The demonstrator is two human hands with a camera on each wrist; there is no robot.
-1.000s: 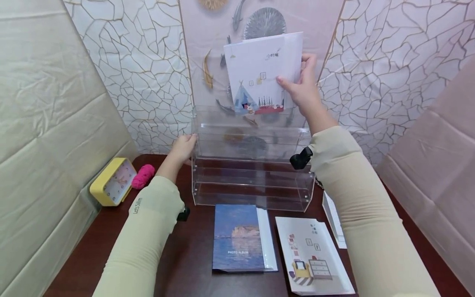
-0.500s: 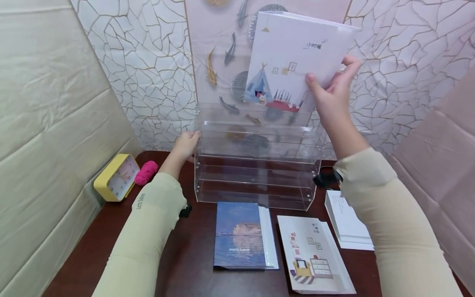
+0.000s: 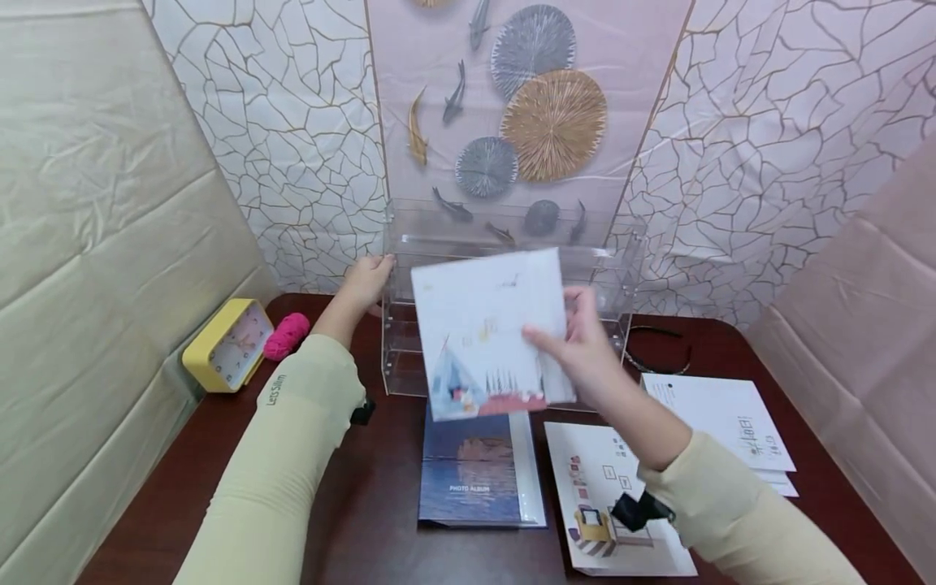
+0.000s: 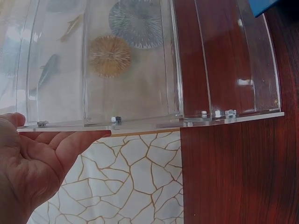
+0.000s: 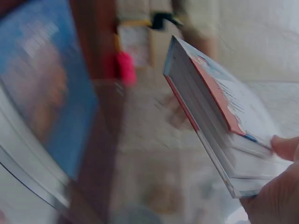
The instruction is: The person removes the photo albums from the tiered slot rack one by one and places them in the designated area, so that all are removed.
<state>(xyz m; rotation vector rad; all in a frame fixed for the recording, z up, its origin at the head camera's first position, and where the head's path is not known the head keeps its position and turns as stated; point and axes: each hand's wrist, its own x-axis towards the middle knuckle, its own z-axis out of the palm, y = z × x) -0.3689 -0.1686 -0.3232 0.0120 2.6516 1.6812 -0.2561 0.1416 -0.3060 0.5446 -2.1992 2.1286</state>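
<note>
My right hand [image 3: 585,349] pinches a white photo album [image 3: 468,325] by its right side, thumb on the cover and fingers behind. A blue tent is printed on that cover. In the right wrist view the album [image 5: 205,112] shows its page edges. It hangs in front of a clear acrylic tiered rack [image 3: 504,241], hiding much of the lower tiers. At the rack's left side, my left hand [image 3: 363,284] grips the upright panel; the left wrist view has the thumb at its edge and fingers along its outer face.
Below the rack lies a blue photo album [image 3: 468,479]. Right of it lies a white album with furniture drawings [image 3: 594,463], partly under the right forearm. More white albums [image 3: 709,406] lie farther right. A yellow alarm clock [image 3: 212,345] and pink yarn [image 3: 287,336] are at left.
The tent album went up and right above the rack, then came down and left in front of it, still in my right hand. My left hand stays on the rack's side.
</note>
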